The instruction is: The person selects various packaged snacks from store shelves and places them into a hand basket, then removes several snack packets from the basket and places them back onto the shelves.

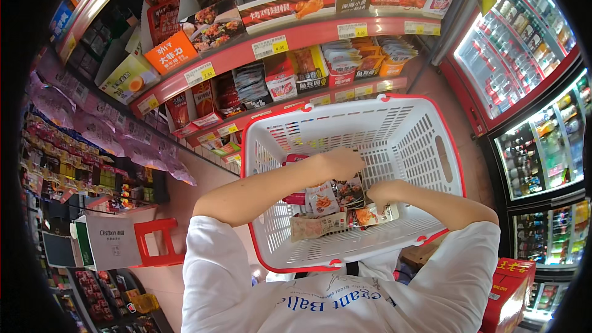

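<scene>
Both hands reach into a white plastic shopping basket with a red rim (259, 259). My left hand (344, 163) is over the basket's middle, above a dark snack packet (349, 193); its fingers are curled and partly hidden, so a grip cannot be made out. At the right, my right hand (384, 192) has its fingers on the end of a red and white snack packet (365, 216). A white packet with a food picture (321, 198) lies between pink packs at the left. Nearest to me rests a long beige packet (318, 226).
Beyond the basket stands a snack shelf with a red edge (319, 37), holding boxes of small packets. Lit drink refrigerators (504, 55) line the right side. Hanging purple bags (99, 125), a red plastic stool (159, 243) and a white box (111, 243) are at left; a red carton (508, 286) stands lower right.
</scene>
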Demonstrator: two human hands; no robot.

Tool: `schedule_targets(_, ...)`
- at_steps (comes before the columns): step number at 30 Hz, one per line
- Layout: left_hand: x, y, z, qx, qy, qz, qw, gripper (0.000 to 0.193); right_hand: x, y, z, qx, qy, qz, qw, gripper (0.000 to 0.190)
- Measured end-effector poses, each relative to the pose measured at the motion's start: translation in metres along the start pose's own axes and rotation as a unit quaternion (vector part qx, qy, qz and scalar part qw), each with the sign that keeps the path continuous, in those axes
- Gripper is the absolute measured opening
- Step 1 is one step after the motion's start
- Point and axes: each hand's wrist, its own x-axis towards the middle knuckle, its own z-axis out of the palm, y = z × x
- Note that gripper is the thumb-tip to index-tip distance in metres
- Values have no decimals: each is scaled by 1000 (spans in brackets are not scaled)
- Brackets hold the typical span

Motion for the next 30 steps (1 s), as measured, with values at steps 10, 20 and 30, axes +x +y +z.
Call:
schedule_targets(10, -15, -8, -41, -59, 90, -21, 994, 29, 9, 14, 11, 40, -83, -20, 996, 60)
schedule_targets(20, -23, -11, -49, -58, 129, -3, 990, 28, -4, 18, -16, -47, -154, -17, 987, 60)
schedule_targets(30, -36, -4, -86, -96, 190, -85, 973, 44, -94, 45, -82, 122, 11, -161, 979, 43)
